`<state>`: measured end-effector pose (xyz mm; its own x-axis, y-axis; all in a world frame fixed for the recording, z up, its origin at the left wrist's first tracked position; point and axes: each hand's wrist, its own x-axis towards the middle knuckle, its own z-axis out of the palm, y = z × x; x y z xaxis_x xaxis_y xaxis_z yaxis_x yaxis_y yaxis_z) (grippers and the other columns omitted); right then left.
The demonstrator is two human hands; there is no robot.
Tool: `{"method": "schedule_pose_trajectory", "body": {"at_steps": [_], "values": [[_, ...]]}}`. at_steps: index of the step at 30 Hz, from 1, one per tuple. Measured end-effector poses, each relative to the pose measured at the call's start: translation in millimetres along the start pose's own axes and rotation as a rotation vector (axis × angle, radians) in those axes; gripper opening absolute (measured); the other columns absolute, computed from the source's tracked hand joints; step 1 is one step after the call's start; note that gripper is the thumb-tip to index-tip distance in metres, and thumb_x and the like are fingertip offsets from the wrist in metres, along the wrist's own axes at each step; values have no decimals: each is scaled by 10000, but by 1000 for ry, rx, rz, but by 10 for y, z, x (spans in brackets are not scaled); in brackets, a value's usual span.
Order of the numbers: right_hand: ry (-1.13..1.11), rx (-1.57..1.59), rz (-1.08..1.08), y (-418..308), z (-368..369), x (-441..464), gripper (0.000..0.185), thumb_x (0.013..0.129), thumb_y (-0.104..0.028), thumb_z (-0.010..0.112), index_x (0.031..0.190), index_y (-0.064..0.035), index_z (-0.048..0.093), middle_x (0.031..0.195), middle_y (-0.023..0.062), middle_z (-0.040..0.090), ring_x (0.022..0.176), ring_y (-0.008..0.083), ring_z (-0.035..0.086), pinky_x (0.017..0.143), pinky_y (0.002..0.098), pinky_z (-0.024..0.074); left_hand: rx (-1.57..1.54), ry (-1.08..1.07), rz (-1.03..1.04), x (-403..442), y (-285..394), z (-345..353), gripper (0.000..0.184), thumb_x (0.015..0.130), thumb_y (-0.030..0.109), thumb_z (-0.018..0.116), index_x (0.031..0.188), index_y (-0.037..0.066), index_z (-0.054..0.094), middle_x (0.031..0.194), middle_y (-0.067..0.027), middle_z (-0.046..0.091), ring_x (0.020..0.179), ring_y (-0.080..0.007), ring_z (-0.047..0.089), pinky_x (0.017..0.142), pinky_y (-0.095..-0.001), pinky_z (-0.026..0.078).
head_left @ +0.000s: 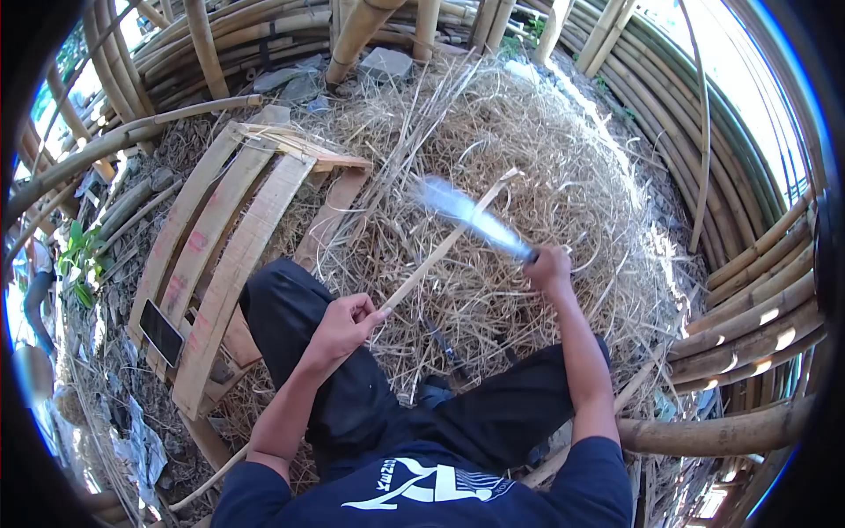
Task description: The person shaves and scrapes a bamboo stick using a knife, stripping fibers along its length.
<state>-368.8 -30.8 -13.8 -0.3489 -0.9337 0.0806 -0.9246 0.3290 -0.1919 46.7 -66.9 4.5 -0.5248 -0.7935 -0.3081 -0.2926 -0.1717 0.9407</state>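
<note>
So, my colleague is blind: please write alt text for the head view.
The left hand holds a pale strip while the right hand grips a blurred knife that crosses the strip in this view, above scattered shavings. At picture left, a phone lies on a slatted wooden frame.

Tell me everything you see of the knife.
The knife has a long, silvery, metal-looking blade, blurred here, and a dark handle mostly hidden in the right hand. From there it slants up and leftward in the picture, over the straw, crossing the pale strip near its far end; whether they touch is unclear.
</note>
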Motion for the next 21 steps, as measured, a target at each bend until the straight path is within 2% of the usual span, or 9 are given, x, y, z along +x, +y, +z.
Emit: {"method": "schedule_pose_trajectory", "body": {"at_steps": [1,3,4,5,7,9,12,16,21], "values": [[-3,2,10,25,46,8,254,697,-229,646,833,-22,701,750,203,677,719,378,669,719,481,529,56,-6,43,13,13,0,253,890,168,693,719,20,579,539,37,504,483,-9,418,446,-224,315],[40,-59,386,4,-28,106,271,683,-220,633,823,1,701,820,236,685,788,399,676,776,468,538,152,5,151,83,58,20,249,886,172,696,721,21,588,539,32,509,482,-13,417,446,-226,318],[-8,5,368,-106,-134,65,302,702,-207,607,834,53,686,856,296,665,834,425,666,799,470,531,220,-7,107,98,13,-26,235,898,177,687,752,23,586,580,40,524,501,-5,431,460,-198,322],[0,2,361,-128,-141,87,302,702,-207,607,834,53,686,856,296,665,834,425,666,799,470,531,216,0,115,121,-47,-56,235,898,177,687,752,23,586,580,40,524,501,-5,431,460,-198,322],[-28,117,422,-112,-104,20,316,711,-214,604,838,65,683,860,298,664,842,432,660,816,472,521,34,-85,-1,128,-121,-84,242,907,206,686,791,15,592,595,17,554,519,-17,483,474,-203,367],[-33,159,428,-85,-96,61,321,713,-220,608,847,62,683,859,298,663,855,435,656,835,477,512,47,-46,8,110,-64,-17,233,901,220,691,827,7,633,566,20,544,494,-21,454,451,-211,335],[-32,132,380,-70,-89,52,328,730,-249,626,854,47,693,856,294,664,861,429,657,837,486,507,-69,-130,-34,73,119,13,253,963,250,601,1006,6,651,601,7,569,486,-39,490,444,-240,397],[19,169,385,-225,-135,-5,317,744,-254,633,882,23,701,838,275,670,851,429,657,821,484,515,76,-182,-63,-8,227,51,258,972,265,584,947,15,641,591,3,548,482,-50,501,446,-248,400],[57,201,288,-277,-149,-57,306,733,-246,651,906,1,704,816,250,676,805,415,664,781,475,528,145,-55,199,51,54,93,309,994,266,538,856,-10,563,560,-23,441,527,-71,394,482,-297,345]]}}
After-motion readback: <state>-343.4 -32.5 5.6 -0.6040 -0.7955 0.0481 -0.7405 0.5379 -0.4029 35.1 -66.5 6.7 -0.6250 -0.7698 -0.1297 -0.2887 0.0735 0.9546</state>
